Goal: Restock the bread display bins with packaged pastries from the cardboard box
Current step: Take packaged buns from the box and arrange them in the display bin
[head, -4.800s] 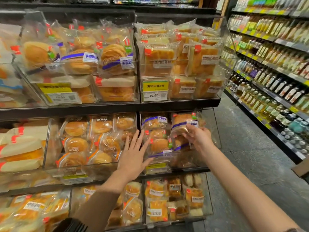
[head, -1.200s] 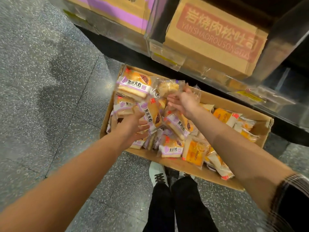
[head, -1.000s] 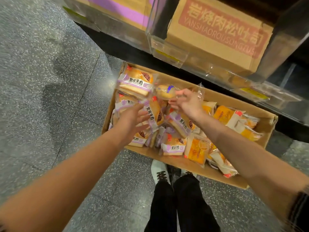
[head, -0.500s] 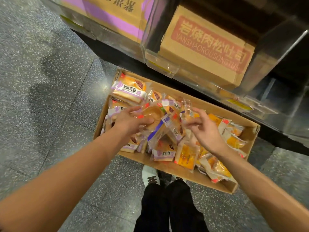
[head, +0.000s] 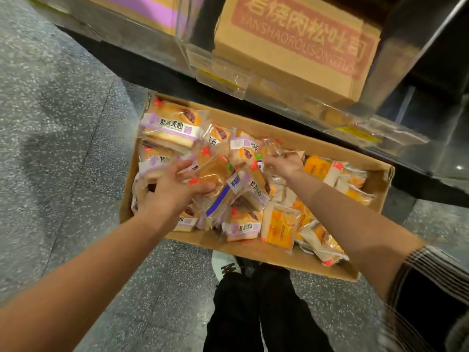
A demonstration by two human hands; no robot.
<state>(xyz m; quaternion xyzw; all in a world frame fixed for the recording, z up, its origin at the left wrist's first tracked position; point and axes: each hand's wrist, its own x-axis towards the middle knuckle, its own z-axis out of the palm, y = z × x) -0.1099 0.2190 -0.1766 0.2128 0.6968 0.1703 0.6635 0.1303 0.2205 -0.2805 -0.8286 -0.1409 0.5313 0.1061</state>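
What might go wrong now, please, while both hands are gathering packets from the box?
The left hand grips a soft blue-banded pastry pack; a tight grip could crush it. The right hand pinches only the crinkled film of a clear packet, which might slip back into the cardboard box.

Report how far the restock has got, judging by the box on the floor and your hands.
Done: nothing here shows it; no display bin's stock is visible. In hand: the left hand holds a blue-banded pastry pack over the cardboard box, and the right hand pinches a clear wrapper. Left: the box is still crowded with purple-labelled packs and orange packs, so plenty remains.
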